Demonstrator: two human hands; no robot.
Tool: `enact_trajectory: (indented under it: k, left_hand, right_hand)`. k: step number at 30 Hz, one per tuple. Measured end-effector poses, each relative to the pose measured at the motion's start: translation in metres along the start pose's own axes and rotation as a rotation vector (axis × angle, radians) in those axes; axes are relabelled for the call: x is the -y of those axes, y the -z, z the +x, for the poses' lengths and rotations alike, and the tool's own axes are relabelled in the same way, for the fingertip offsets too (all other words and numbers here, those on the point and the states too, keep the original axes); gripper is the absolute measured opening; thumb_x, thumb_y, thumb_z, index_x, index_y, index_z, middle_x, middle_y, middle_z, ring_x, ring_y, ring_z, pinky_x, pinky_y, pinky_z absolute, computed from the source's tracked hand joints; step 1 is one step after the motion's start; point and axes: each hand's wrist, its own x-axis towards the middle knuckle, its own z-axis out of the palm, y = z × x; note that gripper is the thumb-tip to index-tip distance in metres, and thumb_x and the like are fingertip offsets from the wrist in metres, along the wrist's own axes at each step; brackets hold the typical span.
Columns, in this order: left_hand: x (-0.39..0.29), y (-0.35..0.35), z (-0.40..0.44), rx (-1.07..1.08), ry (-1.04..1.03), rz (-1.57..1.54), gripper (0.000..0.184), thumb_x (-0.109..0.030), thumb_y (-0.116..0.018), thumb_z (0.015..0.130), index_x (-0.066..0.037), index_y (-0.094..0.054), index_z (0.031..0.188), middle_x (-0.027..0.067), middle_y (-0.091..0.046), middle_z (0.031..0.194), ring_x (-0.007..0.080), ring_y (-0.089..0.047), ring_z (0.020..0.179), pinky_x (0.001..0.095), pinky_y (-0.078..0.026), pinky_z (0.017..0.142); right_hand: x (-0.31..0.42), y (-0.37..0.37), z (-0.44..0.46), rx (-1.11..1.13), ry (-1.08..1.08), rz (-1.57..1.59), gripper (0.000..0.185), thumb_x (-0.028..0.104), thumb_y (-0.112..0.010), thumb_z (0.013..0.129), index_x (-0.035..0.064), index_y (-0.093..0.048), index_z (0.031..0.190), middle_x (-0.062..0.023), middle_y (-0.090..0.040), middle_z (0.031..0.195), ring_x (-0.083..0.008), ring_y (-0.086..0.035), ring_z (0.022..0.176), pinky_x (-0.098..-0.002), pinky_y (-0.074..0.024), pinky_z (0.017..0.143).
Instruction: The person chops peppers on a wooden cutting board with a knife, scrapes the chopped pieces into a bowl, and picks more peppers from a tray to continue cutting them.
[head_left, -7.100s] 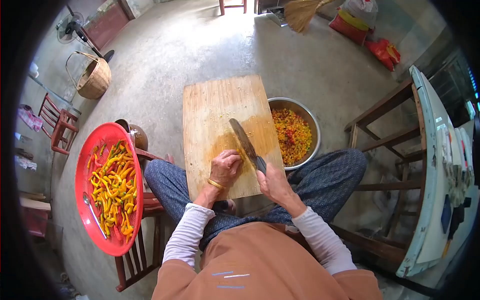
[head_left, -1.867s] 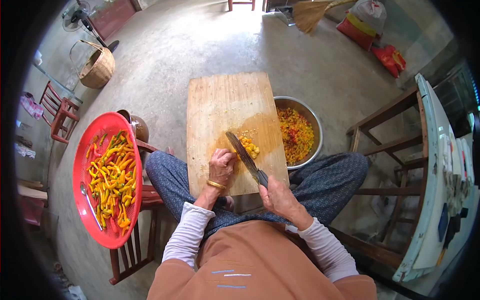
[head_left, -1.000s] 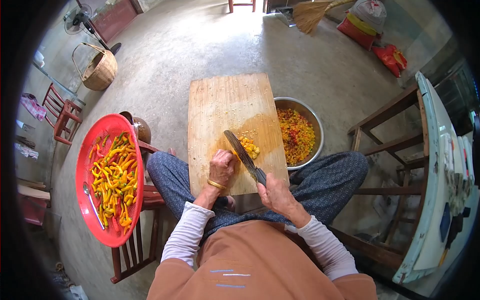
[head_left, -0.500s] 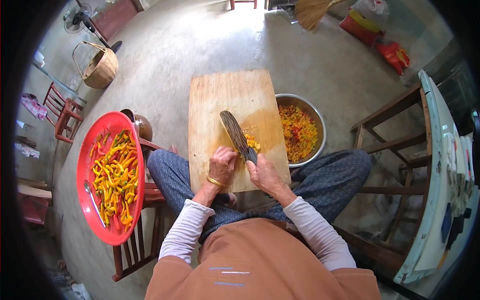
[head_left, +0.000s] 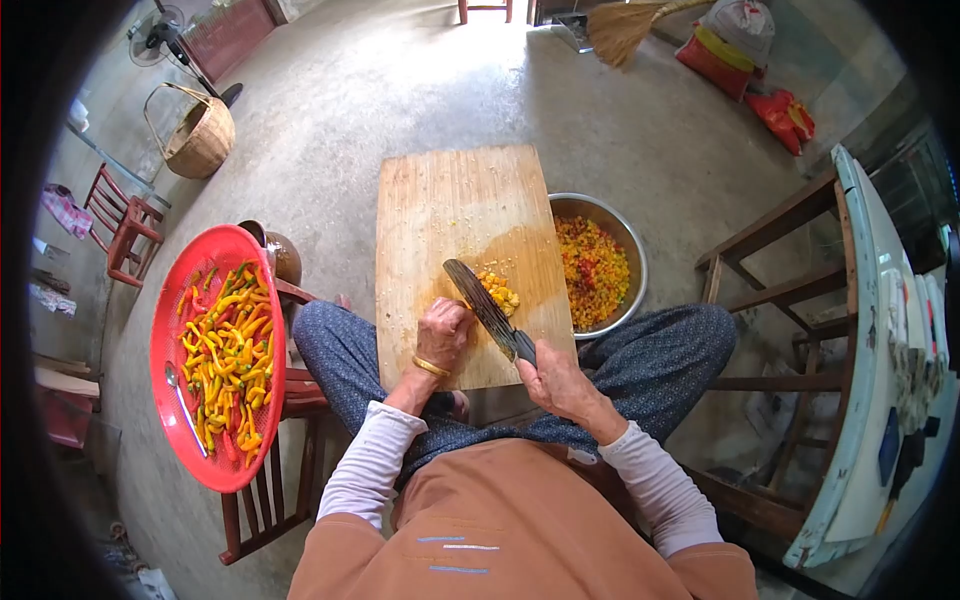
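A wooden cutting board point(head_left: 460, 200) lies in front of me with a wet patch on it. My right hand point(head_left: 562, 383) is closed on the handle of a dark-bladed knife point(head_left: 485, 300), whose blade slants up to the left over the board. Beside the blade, my left hand point(head_left: 443, 335) has its fingers curled down on the board; what they hold, if anything, is hidden. Chopped yellow pepper pieces point(head_left: 500, 293) form a small pile just right of the blade. A metal basin point(head_left: 642, 262) of chopped red and yellow peppers point(head_left: 592, 270) stands at the board's right side.
On the left a red plastic tray point(head_left: 165, 400) holds whole peppers point(head_left: 228, 350) and a spoon point(head_left: 186, 410), above a wooden chair point(head_left: 265, 510). A brown jar point(head_left: 284, 258) stands behind it. A pale-topped table point(head_left: 838, 400) is at the right, a wicker basket point(head_left: 203, 140) at the far left.
Since the earliest frame, a pile of chopped yellow pieces has appeared beside the knife. Over the last half second my right hand and the knife handle have moved right and down; my left hand stays curled.
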Motion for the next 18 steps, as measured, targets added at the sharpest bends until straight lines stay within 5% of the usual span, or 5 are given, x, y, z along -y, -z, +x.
enact_trajectory:
  k: [18]
  left_hand:
    - [-0.003,0.005,-0.004,-0.007,-0.03,0.033,0.005,-0.002,-0.065,0.071,-0.004,-0.064,0.075,0.01,-0.065,0.078,0.0278,-0.062,0.075,0.0356,-0.049,0.069]
  right_hand:
    - [0.008,-0.018,0.025,-0.099,-0.087,-0.108,0.026,0.019,-0.057,0.085,-0.0056,-0.048,0.086,-0.0313,-0.058,0.073,-0.0472,-0.059,0.071,-0.0525,-0.0462,0.062]
